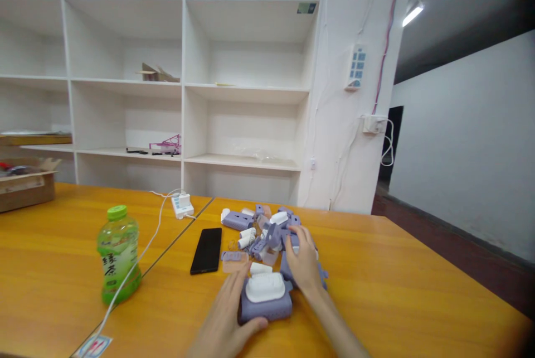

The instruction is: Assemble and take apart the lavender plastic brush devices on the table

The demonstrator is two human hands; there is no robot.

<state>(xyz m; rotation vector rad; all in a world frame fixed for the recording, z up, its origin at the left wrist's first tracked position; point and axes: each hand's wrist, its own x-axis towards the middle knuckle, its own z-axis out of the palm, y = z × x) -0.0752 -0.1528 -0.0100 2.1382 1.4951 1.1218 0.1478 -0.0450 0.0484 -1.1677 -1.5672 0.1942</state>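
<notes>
My left hand [228, 313] curves around the left side of a purple plastic housing [267, 309], thumb at its front edge, holding it on the table. A white rounded-rectangle piece [264, 287] lies on top of that housing. Just behind it is a small white cylinder [261, 269]. My right hand [304, 257] reaches over the right side of a pile of purple parts [273, 235], fingers apart and bent downward. Beneath it another purple housing [288, 269] is partly hidden. White cylinders [247, 238] and small clear pieces lie among the pile.
A black phone [206, 251] lies left of the pile. Further left stands a green-capped bottle [118, 257], with a white cable [146, 246] running past it to a power strip [183, 206]. A cardboard box [27, 190] sits far left. White shelves [246, 163] rise behind the table.
</notes>
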